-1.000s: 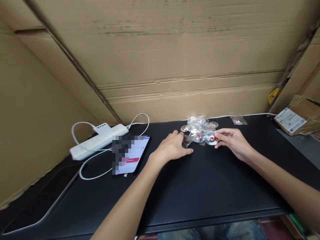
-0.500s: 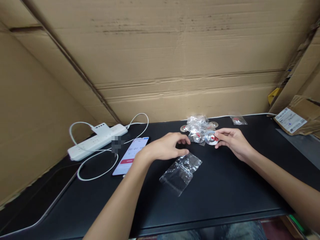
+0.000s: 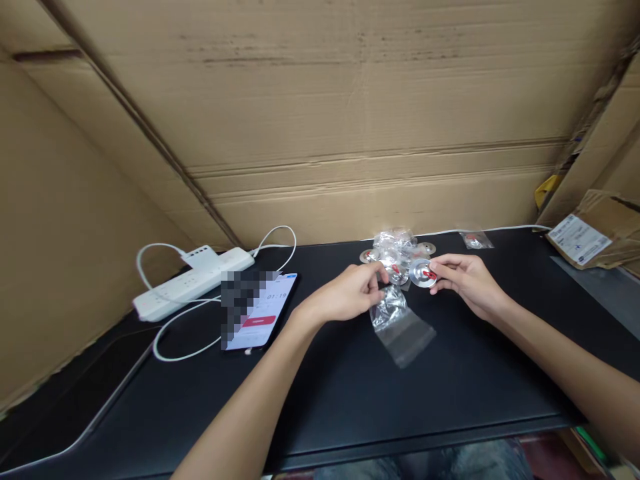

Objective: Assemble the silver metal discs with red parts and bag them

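My right hand (image 3: 465, 280) pinches the right edge of a round silver metal disc (image 3: 417, 273) with a small red piece at its middle. Between thumb and fingers, my left hand (image 3: 350, 293) grips one end of a clear plastic bag (image 3: 404, 337), whose loose end hangs toward the near right. The bag appears to hold nothing. Just behind both hands lies a heap of similar discs in clear wrappers (image 3: 394, 241), and my left fingertips partly cover its near side.
A single wrapped disc (image 3: 475, 240) lies at the back right. A phone (image 3: 260, 321) showing a timer and a white power strip (image 3: 185, 288) with looped cable are on the left. A cardboard package with a label (image 3: 580, 239) sits at the right. Cardboard walls surround the black table (image 3: 430, 407).
My left hand has moved right and closed on the bag, which was lying on the table; the bag has swung to the right. My right hand stays nearly still with the disc.
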Demonstrator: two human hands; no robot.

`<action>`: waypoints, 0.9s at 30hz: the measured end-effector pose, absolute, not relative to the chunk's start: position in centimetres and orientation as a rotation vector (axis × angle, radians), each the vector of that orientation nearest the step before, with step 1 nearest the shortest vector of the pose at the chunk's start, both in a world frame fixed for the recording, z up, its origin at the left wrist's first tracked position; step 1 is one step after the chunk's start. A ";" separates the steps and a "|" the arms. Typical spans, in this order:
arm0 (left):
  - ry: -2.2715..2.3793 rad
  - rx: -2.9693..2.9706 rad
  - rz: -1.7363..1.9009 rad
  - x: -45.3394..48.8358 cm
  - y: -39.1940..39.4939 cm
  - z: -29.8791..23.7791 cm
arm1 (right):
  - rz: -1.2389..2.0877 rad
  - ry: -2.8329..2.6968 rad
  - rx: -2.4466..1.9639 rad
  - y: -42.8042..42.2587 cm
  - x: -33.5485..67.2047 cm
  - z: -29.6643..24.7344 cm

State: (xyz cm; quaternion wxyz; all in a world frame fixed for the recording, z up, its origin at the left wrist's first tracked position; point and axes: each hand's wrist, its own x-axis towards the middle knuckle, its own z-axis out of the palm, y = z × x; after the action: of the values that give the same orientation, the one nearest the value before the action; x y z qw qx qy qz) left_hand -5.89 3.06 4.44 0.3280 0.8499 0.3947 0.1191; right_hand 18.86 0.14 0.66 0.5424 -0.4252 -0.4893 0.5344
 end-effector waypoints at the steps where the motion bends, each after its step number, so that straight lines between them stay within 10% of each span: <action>1: 1.097 2.233 0.382 -6.0 3.2 4.6 | 1.268 -1.159 -1.003 0.2 18.9 0.6; 12: 1.768 2.436 0.142 -7.4 1.7 6.9 | 1.253 -1.130 -0.991 0.3 19.2 0.4; 27: 1.197 2.466 0.161 -4.7 1.5 3.3 | 1.335 -1.272 -0.994 -0.6 18.1 0.6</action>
State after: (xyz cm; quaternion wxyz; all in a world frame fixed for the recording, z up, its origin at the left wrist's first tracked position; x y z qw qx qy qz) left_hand -4.73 1.52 3.30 0.1966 0.8805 0.4274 0.0575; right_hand 18.09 -0.64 0.65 0.4998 -0.4112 -0.5259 0.5519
